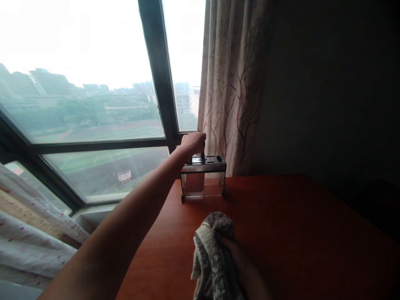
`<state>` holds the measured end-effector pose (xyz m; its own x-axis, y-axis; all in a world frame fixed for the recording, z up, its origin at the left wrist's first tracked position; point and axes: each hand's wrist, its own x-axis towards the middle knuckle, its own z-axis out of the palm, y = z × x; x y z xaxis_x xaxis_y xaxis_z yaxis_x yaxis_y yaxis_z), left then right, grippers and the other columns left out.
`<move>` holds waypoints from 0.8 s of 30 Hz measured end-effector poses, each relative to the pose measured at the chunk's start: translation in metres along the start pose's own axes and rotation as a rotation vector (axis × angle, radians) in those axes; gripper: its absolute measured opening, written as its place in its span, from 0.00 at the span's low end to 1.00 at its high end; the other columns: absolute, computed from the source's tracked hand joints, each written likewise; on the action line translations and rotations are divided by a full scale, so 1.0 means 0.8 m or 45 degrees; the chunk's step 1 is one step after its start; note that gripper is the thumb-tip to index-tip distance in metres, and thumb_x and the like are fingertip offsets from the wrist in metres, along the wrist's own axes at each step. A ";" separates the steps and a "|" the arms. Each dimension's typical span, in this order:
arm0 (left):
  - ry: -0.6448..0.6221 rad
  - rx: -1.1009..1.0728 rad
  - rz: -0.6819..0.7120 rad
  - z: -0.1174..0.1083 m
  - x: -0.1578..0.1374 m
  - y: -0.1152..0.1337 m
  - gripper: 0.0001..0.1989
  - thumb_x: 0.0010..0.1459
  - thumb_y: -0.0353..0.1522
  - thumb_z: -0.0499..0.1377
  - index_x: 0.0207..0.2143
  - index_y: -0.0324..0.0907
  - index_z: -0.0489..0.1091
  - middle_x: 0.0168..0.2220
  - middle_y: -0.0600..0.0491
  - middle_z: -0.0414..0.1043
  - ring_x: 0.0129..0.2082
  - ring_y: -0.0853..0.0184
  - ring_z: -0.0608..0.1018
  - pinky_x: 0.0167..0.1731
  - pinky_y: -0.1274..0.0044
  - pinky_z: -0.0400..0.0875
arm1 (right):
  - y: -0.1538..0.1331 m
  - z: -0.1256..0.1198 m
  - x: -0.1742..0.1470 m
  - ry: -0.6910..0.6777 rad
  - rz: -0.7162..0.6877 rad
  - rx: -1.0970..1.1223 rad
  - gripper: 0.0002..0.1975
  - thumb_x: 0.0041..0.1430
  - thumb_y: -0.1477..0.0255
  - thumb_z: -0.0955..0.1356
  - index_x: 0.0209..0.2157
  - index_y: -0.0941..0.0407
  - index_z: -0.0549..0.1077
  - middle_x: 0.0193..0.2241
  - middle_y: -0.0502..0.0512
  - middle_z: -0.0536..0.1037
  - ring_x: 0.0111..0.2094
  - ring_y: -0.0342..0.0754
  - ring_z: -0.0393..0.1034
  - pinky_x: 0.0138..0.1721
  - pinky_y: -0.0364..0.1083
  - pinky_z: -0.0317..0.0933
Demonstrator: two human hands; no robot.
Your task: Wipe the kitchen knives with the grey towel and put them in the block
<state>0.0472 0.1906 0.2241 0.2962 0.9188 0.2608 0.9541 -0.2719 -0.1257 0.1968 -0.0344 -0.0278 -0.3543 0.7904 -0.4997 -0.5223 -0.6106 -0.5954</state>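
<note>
My left hand (193, 142) reaches far forward, fingers closed around a dark handle (203, 155) that sticks up from a slot in the clear knife block (203, 177). The block has a metal slotted top and stands at the far edge of the reddish wooden table (281, 216). Close to me, my right hand (240, 260) grips a bunched grey and beige cloth (212, 254) just above the table top. The blade below the handle is not clearly visible through the block.
A patterned beige curtain (234, 83) hangs right behind the block. A large dark-framed window (156, 75) fills the left side. Light fabric with pink marks (28, 225) lies at lower left. The right side is a dark wall.
</note>
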 end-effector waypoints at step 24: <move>0.541 -0.710 0.113 0.014 -0.097 0.040 0.19 0.57 0.33 0.57 0.53 0.45 0.66 0.51 0.48 0.73 0.48 0.60 0.75 0.49 0.70 0.67 | 0.012 -0.016 0.008 0.040 0.020 0.119 0.21 0.46 0.60 0.74 0.38 0.60 0.77 0.28 0.56 0.82 0.35 0.57 0.77 0.42 0.52 0.68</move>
<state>0.0543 0.1139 0.1889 0.2577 0.7260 0.6376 0.7724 -0.5512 0.3155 0.1996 -0.0358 -0.0446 -0.3394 0.7779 -0.5288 -0.5873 -0.6144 -0.5269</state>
